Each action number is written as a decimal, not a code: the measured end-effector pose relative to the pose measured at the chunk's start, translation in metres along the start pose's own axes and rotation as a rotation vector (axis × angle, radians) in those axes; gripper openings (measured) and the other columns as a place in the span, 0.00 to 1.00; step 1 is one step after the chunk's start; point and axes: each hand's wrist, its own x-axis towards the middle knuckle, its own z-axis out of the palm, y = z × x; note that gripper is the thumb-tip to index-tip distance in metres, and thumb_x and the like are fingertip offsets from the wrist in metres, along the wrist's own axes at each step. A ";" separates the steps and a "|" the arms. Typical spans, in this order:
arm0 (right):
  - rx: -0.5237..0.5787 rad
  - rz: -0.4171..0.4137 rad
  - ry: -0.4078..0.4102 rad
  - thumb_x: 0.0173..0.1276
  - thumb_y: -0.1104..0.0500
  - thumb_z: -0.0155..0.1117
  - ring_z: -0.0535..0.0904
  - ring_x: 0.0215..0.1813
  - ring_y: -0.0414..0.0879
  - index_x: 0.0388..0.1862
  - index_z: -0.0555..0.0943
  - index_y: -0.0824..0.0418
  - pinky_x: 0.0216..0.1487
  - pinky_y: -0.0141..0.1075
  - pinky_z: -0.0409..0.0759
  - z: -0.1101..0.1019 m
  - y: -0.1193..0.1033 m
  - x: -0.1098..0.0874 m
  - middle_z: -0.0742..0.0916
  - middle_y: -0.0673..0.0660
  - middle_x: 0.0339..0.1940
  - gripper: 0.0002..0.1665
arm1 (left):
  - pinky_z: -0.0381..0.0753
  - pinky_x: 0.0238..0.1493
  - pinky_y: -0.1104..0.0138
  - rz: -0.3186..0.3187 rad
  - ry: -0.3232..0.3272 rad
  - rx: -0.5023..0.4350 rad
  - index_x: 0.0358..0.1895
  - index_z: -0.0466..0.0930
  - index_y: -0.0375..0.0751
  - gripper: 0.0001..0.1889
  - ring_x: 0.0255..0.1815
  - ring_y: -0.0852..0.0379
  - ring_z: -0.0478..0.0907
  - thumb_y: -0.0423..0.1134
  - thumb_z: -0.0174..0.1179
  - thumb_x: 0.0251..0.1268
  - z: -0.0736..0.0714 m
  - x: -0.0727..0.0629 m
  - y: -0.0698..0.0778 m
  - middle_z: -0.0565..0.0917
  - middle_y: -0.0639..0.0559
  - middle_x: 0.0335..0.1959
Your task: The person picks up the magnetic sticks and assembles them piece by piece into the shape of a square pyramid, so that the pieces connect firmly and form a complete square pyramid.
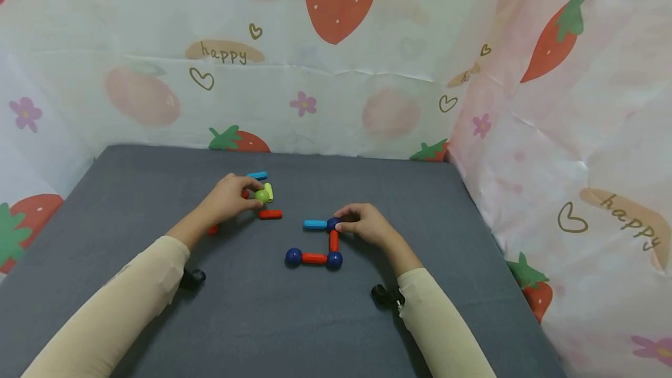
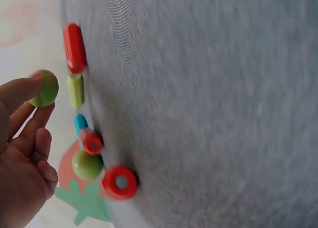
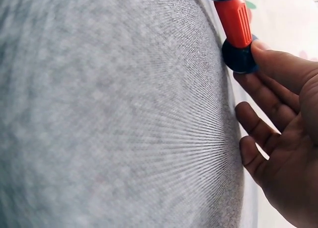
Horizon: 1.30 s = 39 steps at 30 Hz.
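Between thumb and fingers my left hand (image 1: 228,198) pinches a green ball (image 2: 45,89), held above the tabletop. My right hand (image 1: 370,225) pinches a dark blue ball (image 3: 239,56) at the far corner of a joined shape. From that ball a light blue rod (image 1: 315,224) points left and a red rod (image 1: 333,241) runs toward me to a second blue ball (image 1: 334,260). Another red rod (image 1: 314,258) links this one to a third blue ball (image 1: 293,257) on the left.
Around my left hand lie loose pieces: a red rod (image 1: 270,214), a yellow-green rod (image 1: 269,192), a light blue rod (image 1: 257,175). More red rods (image 2: 120,183) and a second green ball (image 2: 87,164) show in the left wrist view. Printed sheets stand behind the grey cloth (image 1: 252,319).
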 end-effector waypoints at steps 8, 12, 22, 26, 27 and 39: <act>-0.010 -0.006 0.003 0.67 0.53 0.75 0.80 0.46 0.46 0.50 0.88 0.50 0.47 0.39 0.79 0.000 0.000 0.000 0.89 0.49 0.46 0.13 | 0.78 0.58 0.49 0.051 -0.036 -0.059 0.59 0.85 0.44 0.20 0.57 0.42 0.76 0.44 0.71 0.66 0.011 -0.004 0.015 0.85 0.48 0.55; -0.011 -0.005 0.004 0.67 0.53 0.75 0.80 0.46 0.46 0.49 0.88 0.50 0.47 0.39 0.79 0.001 0.002 0.000 0.89 0.48 0.46 0.12 | 0.77 0.62 0.48 0.108 -0.039 -0.079 0.58 0.85 0.42 0.19 0.59 0.42 0.79 0.41 0.72 0.65 0.017 -0.005 0.021 0.86 0.48 0.54; -0.001 -0.007 0.007 0.67 0.54 0.75 0.81 0.47 0.46 0.50 0.88 0.51 0.49 0.39 0.79 0.000 0.001 -0.001 0.89 0.49 0.46 0.13 | 0.81 0.57 0.53 0.131 -0.077 -0.075 0.56 0.86 0.46 0.18 0.56 0.50 0.80 0.42 0.72 0.65 0.037 -0.009 0.035 0.86 0.49 0.54; -0.001 -0.002 0.002 0.67 0.53 0.75 0.81 0.47 0.46 0.50 0.88 0.51 0.50 0.39 0.79 0.000 0.001 -0.001 0.89 0.49 0.46 0.13 | 0.79 0.57 0.53 0.137 -0.087 -0.051 0.56 0.87 0.46 0.17 0.54 0.50 0.78 0.42 0.72 0.65 0.044 -0.008 0.040 0.86 0.50 0.53; -0.001 -0.001 0.001 0.68 0.53 0.75 0.81 0.47 0.46 0.50 0.88 0.51 0.50 0.39 0.79 0.000 0.001 -0.001 0.89 0.49 0.46 0.13 | 0.79 0.56 0.53 0.135 -0.089 -0.050 0.55 0.87 0.46 0.17 0.53 0.51 0.78 0.42 0.73 0.64 0.045 -0.007 0.041 0.87 0.50 0.52; -0.004 0.015 -0.001 0.68 0.53 0.74 0.81 0.46 0.46 0.50 0.88 0.50 0.47 0.39 0.80 -0.001 0.001 0.000 0.89 0.49 0.46 0.13 | 0.82 0.55 0.54 0.135 -0.139 -0.001 0.52 0.88 0.47 0.17 0.51 0.55 0.84 0.42 0.75 0.61 0.061 0.008 0.052 0.89 0.53 0.48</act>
